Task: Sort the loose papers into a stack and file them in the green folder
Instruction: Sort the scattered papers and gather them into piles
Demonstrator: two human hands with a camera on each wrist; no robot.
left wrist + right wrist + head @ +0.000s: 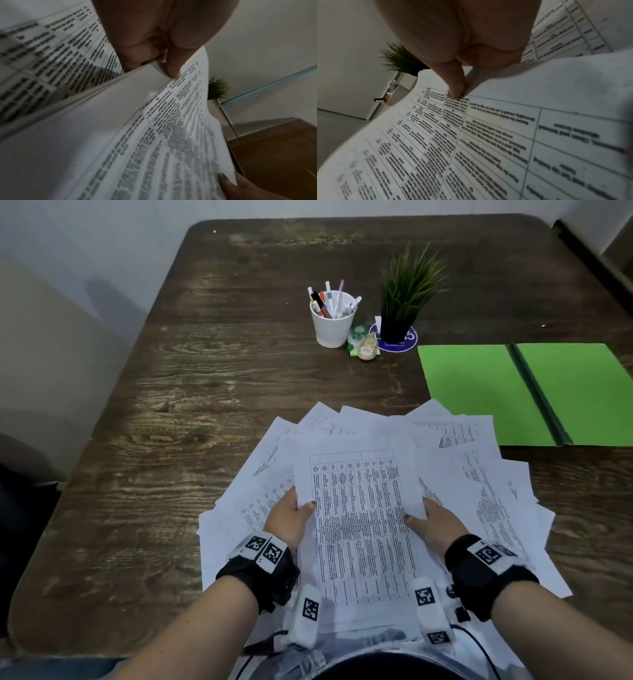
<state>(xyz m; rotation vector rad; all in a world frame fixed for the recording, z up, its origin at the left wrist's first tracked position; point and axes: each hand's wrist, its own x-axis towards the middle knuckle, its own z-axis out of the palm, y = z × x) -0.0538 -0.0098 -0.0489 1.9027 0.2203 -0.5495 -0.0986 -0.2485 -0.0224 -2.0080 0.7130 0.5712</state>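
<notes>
Both forearms reach in from the near edge, each wearing a black wrist strap with white marker blocks. Beneath them the dark wooden bench [171, 405] runs away to a pale wall. Loose papers [486, 501] lie fanned across its near middle, overlapping at all angles, most printed with tables. Well to the far right lies the green folder [479, 392], opened flat, its dark spine between the two green leaves; its near left corner is just beside the fanned sheets. Held above the fan is a printed sheet [359, 525], perhaps with more sheets behind it, gripped at both side edges. On its left edge the left hand [291, 518] has the thumb on top and the fingers curled beneath, pinching the paper; on its right edge the right hand [438, 522] pinches the same way. Farther back stand a potted grass plant [407, 292] on a blue coaster, a white cup of pens [332, 323] left of it, and small tape rolls [363, 342] between the two.
</notes>
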